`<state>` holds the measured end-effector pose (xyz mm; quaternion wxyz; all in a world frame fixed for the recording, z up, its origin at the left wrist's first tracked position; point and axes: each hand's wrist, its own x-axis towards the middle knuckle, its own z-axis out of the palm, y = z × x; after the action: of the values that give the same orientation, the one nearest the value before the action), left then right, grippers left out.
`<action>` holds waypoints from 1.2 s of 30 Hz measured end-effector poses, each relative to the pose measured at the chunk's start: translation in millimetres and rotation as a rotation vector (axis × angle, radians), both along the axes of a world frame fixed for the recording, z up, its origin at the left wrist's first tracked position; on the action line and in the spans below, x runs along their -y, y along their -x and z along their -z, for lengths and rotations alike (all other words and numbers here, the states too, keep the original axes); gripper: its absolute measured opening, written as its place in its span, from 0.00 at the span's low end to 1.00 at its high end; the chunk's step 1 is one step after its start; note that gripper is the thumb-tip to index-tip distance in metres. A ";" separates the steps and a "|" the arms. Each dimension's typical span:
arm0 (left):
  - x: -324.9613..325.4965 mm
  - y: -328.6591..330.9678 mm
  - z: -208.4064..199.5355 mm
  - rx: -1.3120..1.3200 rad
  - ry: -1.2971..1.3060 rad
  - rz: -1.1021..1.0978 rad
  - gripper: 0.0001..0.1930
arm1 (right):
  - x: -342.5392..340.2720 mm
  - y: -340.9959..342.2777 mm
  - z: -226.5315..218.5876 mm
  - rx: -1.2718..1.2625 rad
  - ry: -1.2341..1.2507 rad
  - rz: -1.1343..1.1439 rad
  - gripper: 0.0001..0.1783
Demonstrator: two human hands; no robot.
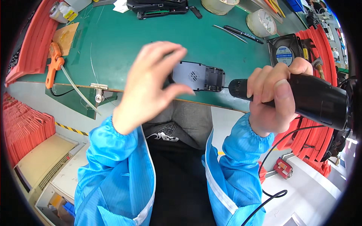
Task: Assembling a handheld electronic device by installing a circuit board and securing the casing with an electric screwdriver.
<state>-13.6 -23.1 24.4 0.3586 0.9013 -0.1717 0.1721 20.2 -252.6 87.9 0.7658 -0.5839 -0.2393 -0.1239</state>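
Note:
A grey and black handheld device (193, 75) lies on the green bench mat, its back up. It has a round speaker grille and an uncovered battery compartment (214, 78) at its right end. My left hand (149, 77) is open at the device's left end, thumb and fingers apart, and hides part of that end. My right hand (274, 90) is wrapped round a black corded electric screwdriver (320, 100). The screwdriver is held nearly level, its bit beside the device's right end. Whether the bit touches the device I cannot tell.
An orange glue gun (55, 66) lies at the left. Tape rolls (261, 23), a black pen (243, 34), tweezers (230, 34) and a black case (158, 7) sit at the back. A cooling fan (283, 52) and red trays (320, 52) stand right. A clamp (99, 92) grips the front edge.

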 end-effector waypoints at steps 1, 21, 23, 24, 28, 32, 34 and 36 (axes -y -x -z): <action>7.3 2.8 -0.3 -0.001 0.002 -0.001 0.33 | 0.6 -0.1 0.7 -0.002 -0.008 -0.003 0.19; 17.1 4.8 6.8 -0.067 0.050 0.070 0.40 | -15.3 11.0 -3.9 -0.005 0.068 0.091 0.20; 17.6 5.8 3.4 -0.056 0.033 0.059 0.38 | -12.4 10.5 -4.9 -0.014 0.076 0.070 0.19; 17.9 5.8 2.1 -0.050 0.025 0.053 0.37 | -11.4 10.2 -5.9 -0.013 0.076 0.066 0.19; 27.9 4.7 -2.3 0.007 0.183 0.105 0.29 | -4.3 8.7 -15.8 0.053 0.036 -0.020 0.16; 38.4 2.0 0.7 0.109 0.262 0.117 0.19 | -4.9 -4.3 -23.4 0.129 -0.069 -0.341 0.16; 33.6 0.1 1.1 0.129 0.215 0.082 0.17 | -14.4 -7.2 -19.5 0.142 -0.114 -0.347 0.18; 19.9 -1.5 3.2 0.170 0.114 -0.004 0.14 | -26.9 -13.2 -14.0 0.148 -0.147 -0.360 0.20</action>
<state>-12.1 -43.0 21.1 0.3932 0.8618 -0.1897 0.2582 33.4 -225.7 101.9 0.7966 -0.4634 -0.3857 -0.0447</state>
